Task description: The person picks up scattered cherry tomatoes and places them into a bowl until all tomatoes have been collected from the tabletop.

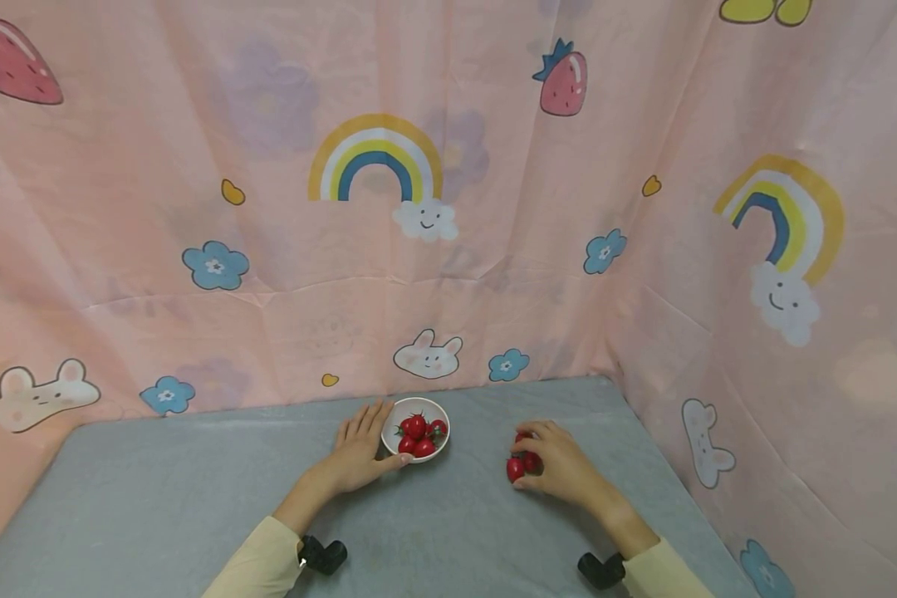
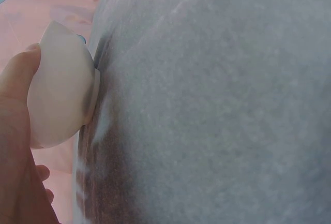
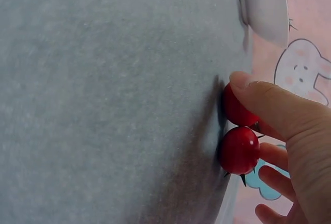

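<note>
A small white bowl (image 1: 441, 415) with several red cherry tomatoes (image 1: 419, 432) in it stands on the grey table (image 1: 194, 490) near the back. My left hand (image 1: 379, 436) cups its left side, with the thumb (image 2: 18, 74) against the bowl's wall (image 2: 62, 94). To the right, my right hand (image 1: 538, 455) grips a few loose cherry tomatoes (image 1: 515, 469) that lie on the table. In the right wrist view the thumb (image 3: 264, 102) lies over one tomato (image 3: 237, 109), and a second tomato (image 3: 239, 150) sits against the fingers.
A pink curtain (image 1: 448, 249) printed with rainbows, flowers and rabbits closes off the back and right side of the table. Grey tabletop stretches to the left and towards me. A black camera mount (image 1: 323, 555) sits on each wrist.
</note>
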A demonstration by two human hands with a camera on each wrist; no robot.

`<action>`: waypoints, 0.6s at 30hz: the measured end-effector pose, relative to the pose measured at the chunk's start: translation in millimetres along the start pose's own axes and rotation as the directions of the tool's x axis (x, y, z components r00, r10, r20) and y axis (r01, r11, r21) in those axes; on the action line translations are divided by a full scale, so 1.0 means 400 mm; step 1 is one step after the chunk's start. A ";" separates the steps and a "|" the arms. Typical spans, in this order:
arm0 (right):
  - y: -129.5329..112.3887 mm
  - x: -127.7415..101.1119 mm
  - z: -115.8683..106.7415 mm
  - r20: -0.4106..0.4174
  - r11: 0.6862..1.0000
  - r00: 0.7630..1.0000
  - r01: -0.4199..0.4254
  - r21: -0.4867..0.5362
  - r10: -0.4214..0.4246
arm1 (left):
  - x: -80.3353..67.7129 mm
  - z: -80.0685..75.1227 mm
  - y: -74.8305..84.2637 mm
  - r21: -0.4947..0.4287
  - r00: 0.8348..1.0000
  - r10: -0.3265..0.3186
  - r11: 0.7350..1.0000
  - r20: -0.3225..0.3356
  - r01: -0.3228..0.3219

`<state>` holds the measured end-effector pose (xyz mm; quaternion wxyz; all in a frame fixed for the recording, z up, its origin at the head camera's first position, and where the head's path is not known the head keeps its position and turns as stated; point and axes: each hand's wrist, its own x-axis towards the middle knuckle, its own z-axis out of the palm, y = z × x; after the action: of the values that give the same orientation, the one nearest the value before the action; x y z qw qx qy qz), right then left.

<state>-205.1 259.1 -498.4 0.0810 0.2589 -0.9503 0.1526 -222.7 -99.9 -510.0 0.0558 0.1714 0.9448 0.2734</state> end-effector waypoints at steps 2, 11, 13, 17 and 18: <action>0.000 -0.001 0.000 -0.009 1.000 1.000 0.001 0.000 -0.001 | 0.000 0.000 0.000 0.000 1.000 0.003 1.000 -0.001 -0.003; -0.002 0.000 0.005 -0.012 1.000 1.000 -0.017 -0.015 0.017 | 0.002 0.003 -0.003 0.005 1.000 0.011 1.000 -0.002 -0.011; -0.002 0.000 0.007 -0.013 1.000 1.000 -0.020 -0.020 0.020 | 0.002 0.004 -0.003 0.006 1.000 0.011 1.000 -0.003 -0.011; -0.004 0.001 0.007 -0.016 1.000 1.000 -0.023 -0.020 0.023 | 0.002 0.004 -0.003 0.005 1.000 0.017 1.000 -0.014 -0.017; -0.006 0.002 0.007 -0.014 0.999 1.000 -0.025 -0.020 0.024 | 0.002 0.004 -0.002 0.007 1.000 0.015 1.000 -0.012 -0.015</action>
<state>-204.8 255.9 -500.1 0.0881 0.2453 -0.9544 0.1457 -223.3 -99.7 -511.9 0.0475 0.1770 0.9448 0.2717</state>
